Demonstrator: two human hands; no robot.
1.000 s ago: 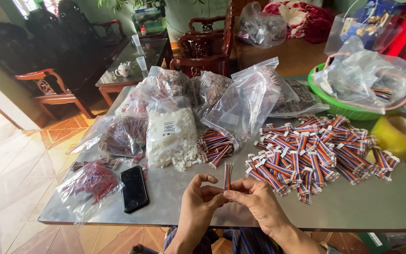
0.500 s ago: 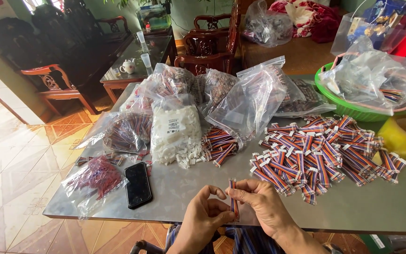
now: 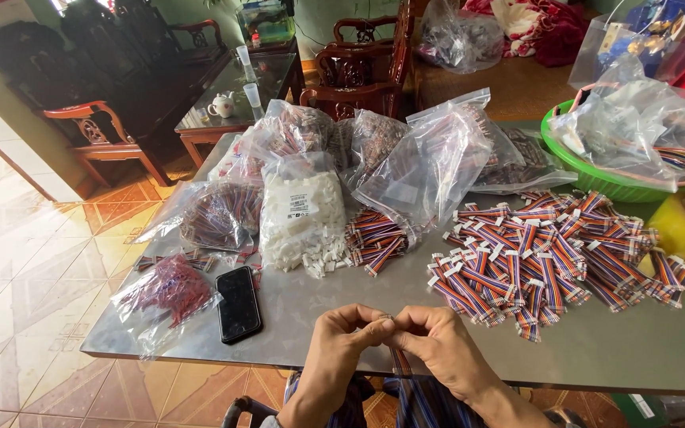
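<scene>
Grey worktop [image 3: 342, 309] holds bagged parts and a pile of striped cables [image 3: 549, 254]. Both my left hand [image 3: 342, 349] and right hand [image 3: 438, 353] have fingers pinched shut on one small cable [image 3: 388, 321].

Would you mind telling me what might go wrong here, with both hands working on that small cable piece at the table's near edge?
1. The left hand and right hand pinch a small piece at the table edge; if the grip slips, it likely drops to the tiled floor.
2. The black phone lies near the edge; an elbow could nudge it off.
3. The open bag of white connectors has spilled some, which could scatter further.
</scene>
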